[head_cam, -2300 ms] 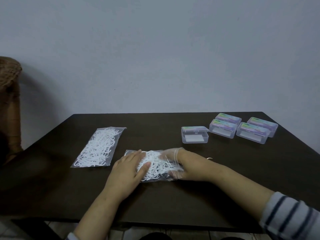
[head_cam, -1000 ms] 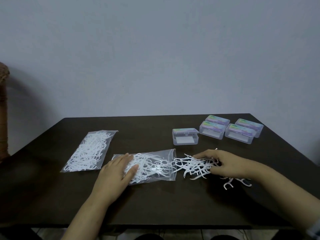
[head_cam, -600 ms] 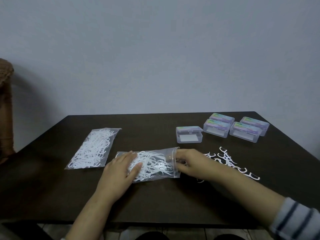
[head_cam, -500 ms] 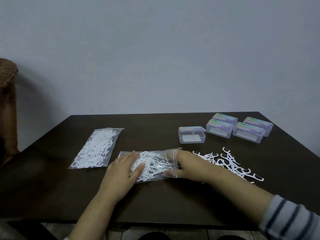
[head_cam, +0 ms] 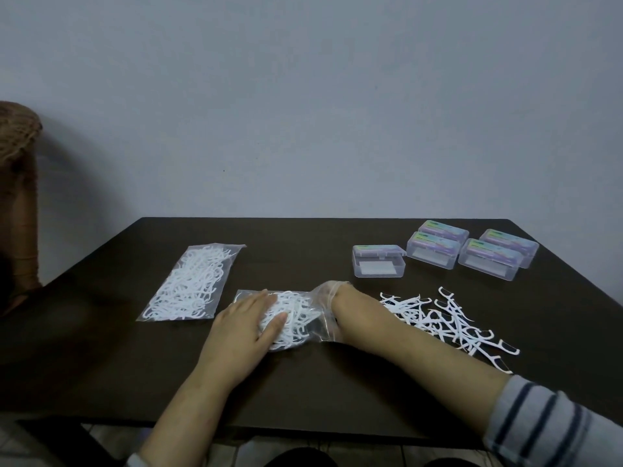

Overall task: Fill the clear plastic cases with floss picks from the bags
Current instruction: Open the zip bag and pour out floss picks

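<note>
While crumpled under both hands, the clear bag (head_cam: 313,318) holds tangled white picks.

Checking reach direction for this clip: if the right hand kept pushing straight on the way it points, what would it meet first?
The right hand is inside the open bag, pointing left. It would first meet the floss picks bunched there, under the left hand. Its fingers are blurred by the plastic.

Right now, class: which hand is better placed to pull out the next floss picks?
Right hand: it is already inside the open bag, while the left hand presses it flat.
</note>
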